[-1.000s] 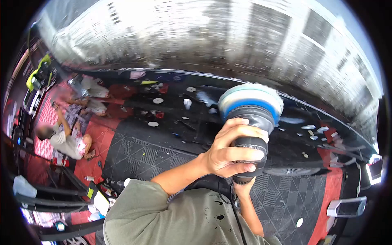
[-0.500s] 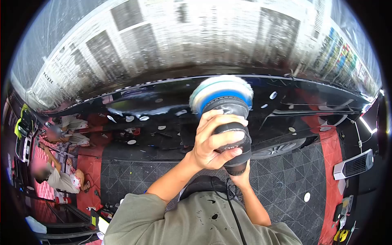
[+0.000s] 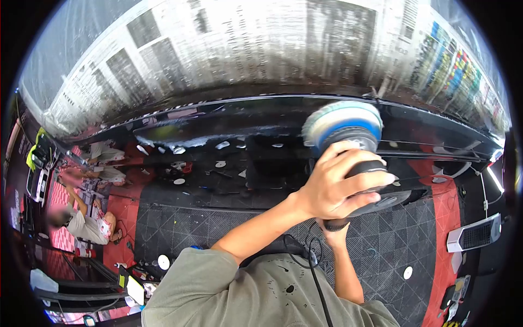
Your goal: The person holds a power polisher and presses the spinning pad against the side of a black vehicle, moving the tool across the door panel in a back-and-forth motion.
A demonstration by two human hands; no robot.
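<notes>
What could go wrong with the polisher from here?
Pad sits close to the trim strip below the paper covering; a slip upward could catch either.
Power cord runs down the person's front, with loops near the right hand; it could snag or drag on the polisher.
Whitish smears on the black panel look like residue; if so, they might dry on.

Grey-green short-sleeved T-shirt (image 3: 245, 289), bare hands (image 3: 348, 182)
Loose, creased fabric; small black marks (image 3: 290, 289) scattered over the front, one a larger dark blot; wide sleeve (image 3: 190, 275) ending near the elbow; dark clothing (image 3: 277, 246) beyond the hem.
</notes>
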